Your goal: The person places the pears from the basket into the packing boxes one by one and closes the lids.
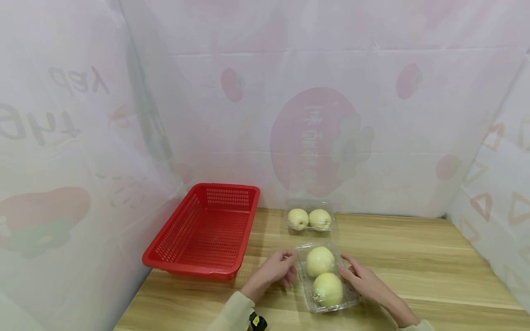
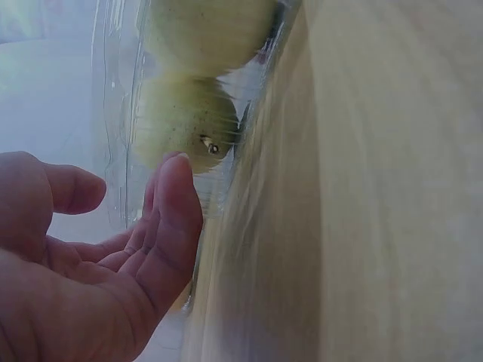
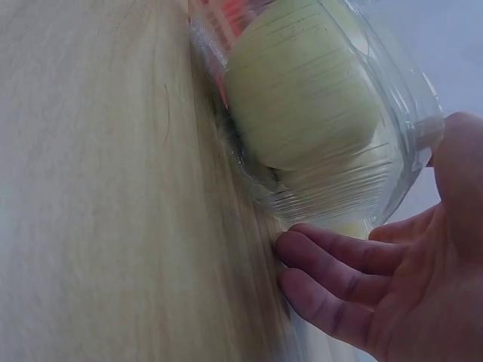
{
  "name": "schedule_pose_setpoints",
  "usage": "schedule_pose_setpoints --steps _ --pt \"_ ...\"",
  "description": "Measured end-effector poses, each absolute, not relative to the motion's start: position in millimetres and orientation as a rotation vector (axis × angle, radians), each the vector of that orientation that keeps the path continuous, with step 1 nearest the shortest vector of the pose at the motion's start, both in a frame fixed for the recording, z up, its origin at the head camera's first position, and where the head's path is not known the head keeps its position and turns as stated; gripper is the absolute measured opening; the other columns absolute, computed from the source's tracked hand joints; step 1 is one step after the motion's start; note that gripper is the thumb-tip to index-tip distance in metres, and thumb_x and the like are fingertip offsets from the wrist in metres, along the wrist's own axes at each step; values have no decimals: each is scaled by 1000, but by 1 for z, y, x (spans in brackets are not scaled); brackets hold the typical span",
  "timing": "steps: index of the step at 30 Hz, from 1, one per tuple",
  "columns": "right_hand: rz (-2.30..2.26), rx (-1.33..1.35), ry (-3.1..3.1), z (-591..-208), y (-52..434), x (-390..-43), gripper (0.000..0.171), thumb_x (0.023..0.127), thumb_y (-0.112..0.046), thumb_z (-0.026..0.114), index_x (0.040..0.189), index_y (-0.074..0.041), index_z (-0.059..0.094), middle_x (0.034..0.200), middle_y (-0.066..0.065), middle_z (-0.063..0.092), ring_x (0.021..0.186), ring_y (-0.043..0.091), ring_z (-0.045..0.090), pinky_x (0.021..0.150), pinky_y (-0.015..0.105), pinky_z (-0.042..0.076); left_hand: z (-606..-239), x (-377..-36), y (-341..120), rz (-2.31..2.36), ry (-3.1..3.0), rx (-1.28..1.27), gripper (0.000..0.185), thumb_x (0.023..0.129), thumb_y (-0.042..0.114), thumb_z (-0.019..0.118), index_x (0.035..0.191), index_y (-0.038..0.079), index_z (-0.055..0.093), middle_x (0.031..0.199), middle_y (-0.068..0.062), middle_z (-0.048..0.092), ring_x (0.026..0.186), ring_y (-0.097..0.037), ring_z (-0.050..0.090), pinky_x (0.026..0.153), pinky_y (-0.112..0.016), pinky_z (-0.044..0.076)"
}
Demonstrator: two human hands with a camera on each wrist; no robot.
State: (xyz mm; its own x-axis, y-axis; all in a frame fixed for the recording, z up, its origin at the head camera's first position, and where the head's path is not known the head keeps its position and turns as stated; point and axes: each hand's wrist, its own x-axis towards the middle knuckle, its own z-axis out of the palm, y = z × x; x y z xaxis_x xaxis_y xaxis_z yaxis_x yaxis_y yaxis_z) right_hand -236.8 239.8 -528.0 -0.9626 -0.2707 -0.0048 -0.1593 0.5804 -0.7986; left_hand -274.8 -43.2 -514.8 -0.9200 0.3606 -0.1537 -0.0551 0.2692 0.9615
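Note:
A clear plastic box [image 1: 349, 302] stands on the table with two round, pale yellow pears [image 1: 328, 289] in it, one behind the other. At its right side, my right hand [image 1: 366, 282] grips it, the thumb [image 3: 460, 162] over the rim and the other fingers bent by the lower side wall. My left hand [image 1: 276, 269] is beside the box's left edge, with loosely bent fingers [image 2: 177, 204] close to the wall and the thumb apart from the rim. Through the plastic, one pear shows a short brown stem [image 2: 209, 144].
Farther back, against the printed curtain [image 1: 256, 124], stands a second clear box [image 1: 308, 204] with two more pears [image 1: 320, 219]. To the left is a red slotted basket [image 1: 219, 230], its inside bare. The wooden table [image 1: 414, 262] extends to the right.

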Motion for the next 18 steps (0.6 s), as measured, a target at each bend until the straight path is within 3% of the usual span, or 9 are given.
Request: schedule_pose_setpoints --steps 9,18 --pt "-1356 -296 2696 -529 235 -236 66 102 -44 45 152 -3 28 84 2 63 65 9 56 58 25 45 -512 -261 -43 1685 2156 275 28 100 24 52 120 5 55 86 -18 66 60 -19 61 48 -33 53" --pt "-1388 -249 2686 -526 232 -232 65 103 -43 44 154 -7 26 86 4 62 66 11 56 58 26 45 -515 -251 -41 1696 2101 324 47 102 26 50 140 1 39 85 -14 64 58 -19 62 48 -35 54"
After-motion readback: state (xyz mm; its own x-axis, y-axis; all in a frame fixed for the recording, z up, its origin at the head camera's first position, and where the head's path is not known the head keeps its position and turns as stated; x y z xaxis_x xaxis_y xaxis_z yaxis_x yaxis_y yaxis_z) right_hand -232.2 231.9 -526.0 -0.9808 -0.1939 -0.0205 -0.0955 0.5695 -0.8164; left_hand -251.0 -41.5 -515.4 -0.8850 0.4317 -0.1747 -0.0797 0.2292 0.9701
